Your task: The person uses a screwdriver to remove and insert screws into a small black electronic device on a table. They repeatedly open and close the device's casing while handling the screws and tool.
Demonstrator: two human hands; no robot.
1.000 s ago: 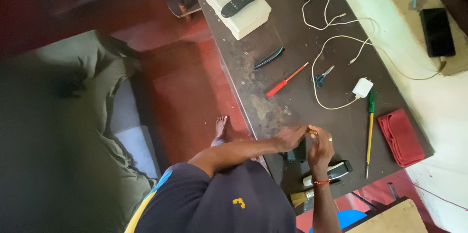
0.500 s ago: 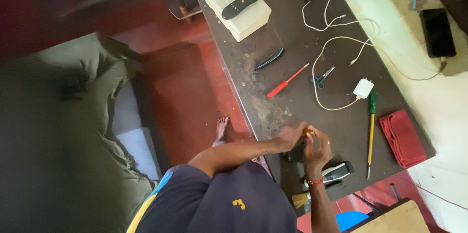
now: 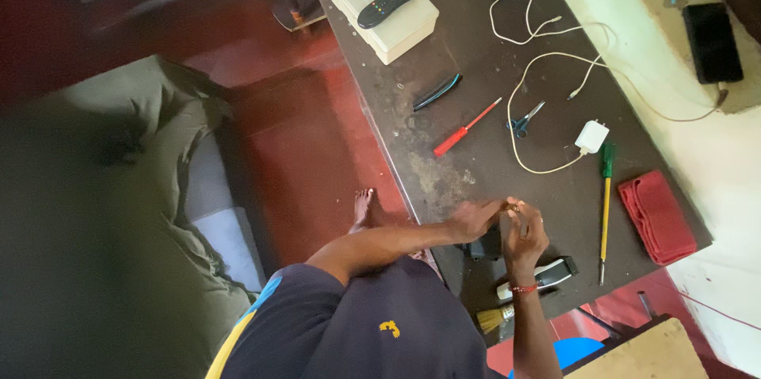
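My left hand (image 3: 476, 219) and my right hand (image 3: 523, 235) meet over the near end of a dark table (image 3: 444, 38). Their fingertips pinch a small yellowish part (image 3: 512, 206) between them; it is too small to tell what it is. A red band circles my right wrist. Just below the hands lie a dark blocky piece (image 3: 483, 249) and a black-and-silver hair clipper (image 3: 548, 274). A small straw-coloured brush (image 3: 495, 318) rests at the table's near edge.
On the table lie a red screwdriver (image 3: 464, 128), a green screwdriver (image 3: 606, 204), small scissors (image 3: 523, 119), a white charger (image 3: 591, 137) with its cable, a folded red cloth (image 3: 656, 216), and a cream box (image 3: 382, 8) with a remote on top. An olive cushion (image 3: 103, 212) fills the left.
My hands stay almost in place, fingertips drawn a little closer together around the small part. The view has shifted slightly.
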